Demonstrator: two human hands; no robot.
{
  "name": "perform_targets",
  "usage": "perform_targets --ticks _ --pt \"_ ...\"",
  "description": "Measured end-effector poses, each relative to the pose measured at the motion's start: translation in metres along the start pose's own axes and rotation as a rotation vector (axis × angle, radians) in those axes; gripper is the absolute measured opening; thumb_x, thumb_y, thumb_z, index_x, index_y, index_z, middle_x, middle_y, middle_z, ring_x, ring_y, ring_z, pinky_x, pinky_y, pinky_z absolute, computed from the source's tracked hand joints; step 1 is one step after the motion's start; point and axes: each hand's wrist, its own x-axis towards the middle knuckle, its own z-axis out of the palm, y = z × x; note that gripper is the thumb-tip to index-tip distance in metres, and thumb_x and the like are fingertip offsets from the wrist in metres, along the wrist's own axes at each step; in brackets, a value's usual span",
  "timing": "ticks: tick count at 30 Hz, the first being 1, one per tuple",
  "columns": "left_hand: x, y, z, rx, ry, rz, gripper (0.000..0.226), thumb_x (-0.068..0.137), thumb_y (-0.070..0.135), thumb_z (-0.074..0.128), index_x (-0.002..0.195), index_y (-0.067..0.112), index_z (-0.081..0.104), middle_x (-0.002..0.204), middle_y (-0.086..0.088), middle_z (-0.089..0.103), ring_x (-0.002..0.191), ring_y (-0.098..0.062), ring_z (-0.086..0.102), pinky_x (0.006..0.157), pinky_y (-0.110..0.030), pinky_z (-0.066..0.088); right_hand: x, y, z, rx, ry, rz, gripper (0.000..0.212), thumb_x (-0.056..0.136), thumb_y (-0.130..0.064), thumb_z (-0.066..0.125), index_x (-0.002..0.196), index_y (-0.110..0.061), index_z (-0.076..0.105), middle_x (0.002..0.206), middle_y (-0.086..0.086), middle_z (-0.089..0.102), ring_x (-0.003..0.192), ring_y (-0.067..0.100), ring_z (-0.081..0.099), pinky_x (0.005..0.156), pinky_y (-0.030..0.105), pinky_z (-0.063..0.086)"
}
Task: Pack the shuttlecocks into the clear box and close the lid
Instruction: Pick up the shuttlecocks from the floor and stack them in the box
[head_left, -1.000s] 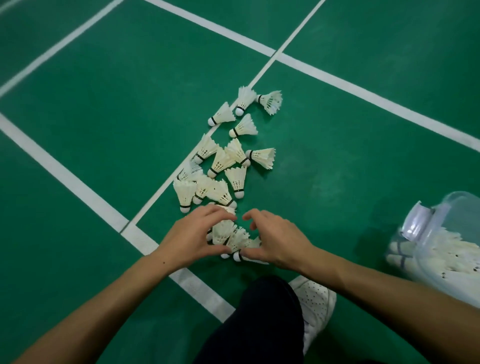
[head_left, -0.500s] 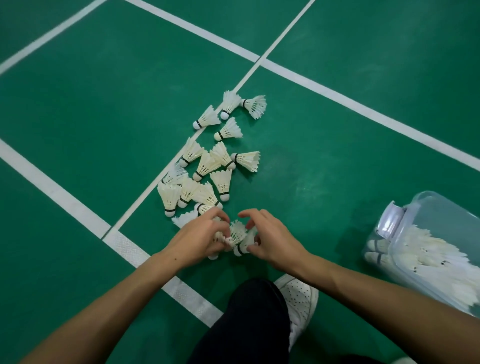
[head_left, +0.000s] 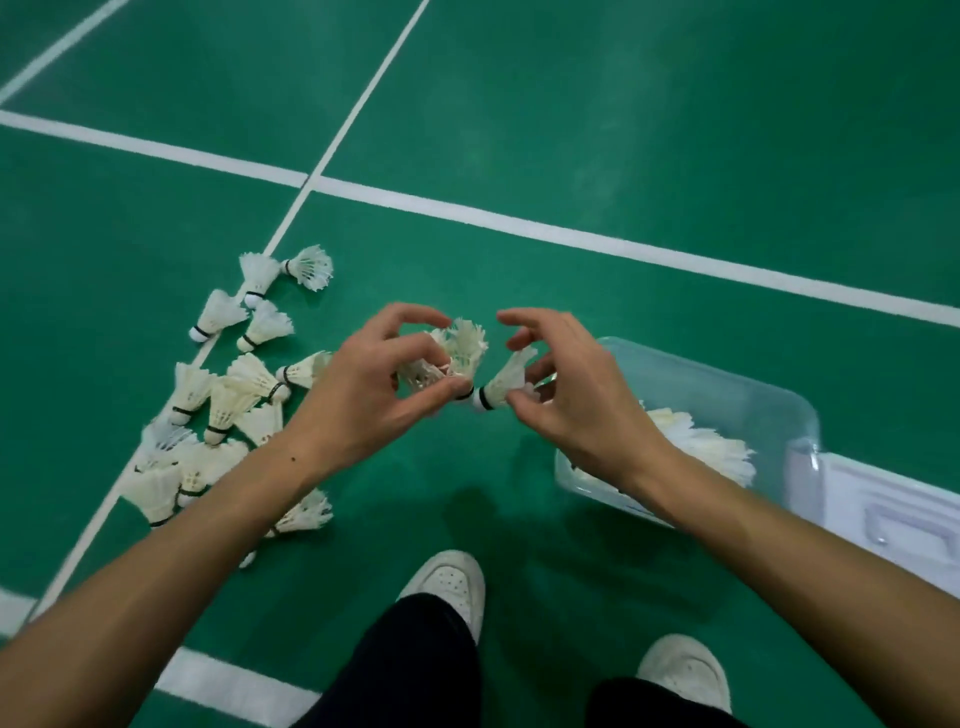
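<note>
My left hand (head_left: 371, 395) is raised above the floor and grips a small bunch of white shuttlecocks (head_left: 457, 353). My right hand (head_left: 576, 400) pinches one shuttlecock (head_left: 501, 384) by its feathers, cork pointing left. The two hands almost touch, just left of the clear box (head_left: 727, 389). The box lies open on the floor at the right with several shuttlecocks (head_left: 701, 447) inside. A pile of loose shuttlecocks (head_left: 228, 400) lies on the floor at the left.
The box's lid (head_left: 893, 509) lies beside the box at the right edge. White court lines (head_left: 571, 236) cross the green floor. My two white shoes (head_left: 449, 587) and dark trouser legs are at the bottom.
Both hands lifted from the pile with shuttlecocks and moved right toward the box. The view swung right, so the pile now sits at the left and the box is closer.
</note>
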Motion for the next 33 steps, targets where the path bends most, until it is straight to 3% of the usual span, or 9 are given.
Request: perform_targets --ticks 10,22,24,27,30,33 --pt "0.076 0.091 0.081 -0.005 -0.167 0.179 0.024 0.091 0.040 0.079 0.089 0.019 0.069 0.134 0.003 0.061 0.087 0.005 0.062 0.076 -0.008 0.042 -0.063 0.063 -0.088 0.109 0.250 0.138 0.065 0.088 0.002 0.071 0.144 -0.025 0.054 0.121 -0.002 0.055 0.090 0.009 0.061 0.075 0.029 0.059" --pt "0.092 0.096 0.159 -0.003 -0.356 0.211 0.028 0.091 0.051 0.075 0.086 0.027 0.060 0.131 0.007 0.060 0.086 0.007 0.057 0.073 -0.008 0.037 -0.130 0.124 -0.126 0.132 0.337 0.366 0.065 0.088 -0.001 0.071 0.140 -0.037 0.054 0.121 -0.009 0.057 0.094 0.010 0.058 0.075 0.026 0.058" --pt "0.090 0.095 0.164 -0.007 -0.374 0.218 0.029 0.090 0.051 0.076 0.086 0.028 0.060 0.128 0.007 0.060 0.088 0.008 0.056 0.075 -0.013 0.040 -0.140 0.128 -0.129 0.117 0.341 0.384 0.066 0.087 0.001 0.070 0.139 -0.036 0.054 0.120 -0.008 0.057 0.093 0.010 0.057 0.074 0.025 0.056" --pt "0.084 0.094 0.174 -0.003 -0.402 0.220 0.032 0.090 0.057 0.075 0.087 0.030 0.058 0.128 0.012 0.060 0.095 -0.001 0.061 0.081 -0.033 0.053 -0.158 0.130 -0.134 0.061 0.311 0.424 0.067 0.088 0.000 0.071 0.140 -0.038 0.053 0.119 -0.010 0.054 0.093 0.009 0.058 0.076 0.022 0.053" --pt "0.077 0.094 0.180 0.023 -0.420 0.223 0.036 0.089 0.067 0.066 0.088 0.032 0.056 0.130 0.016 0.057 0.094 -0.012 0.065 0.082 -0.038 0.055 -0.170 0.127 -0.131 -0.010 0.233 0.447 0.068 0.089 -0.002 0.070 0.141 -0.040 0.050 0.118 -0.013 0.051 0.096 0.005 0.057 0.077 0.017 0.050" --pt "0.073 0.095 0.182 0.018 -0.415 0.229 0.037 0.090 0.068 0.063 0.088 0.031 0.056 0.131 0.016 0.056 0.092 -0.012 0.065 0.079 -0.040 0.056 -0.173 0.125 -0.127 -0.075 0.175 0.456 0.069 0.090 -0.002 0.068 0.144 -0.040 0.048 0.118 -0.014 0.049 0.099 0.003 0.056 0.080 0.016 0.050"
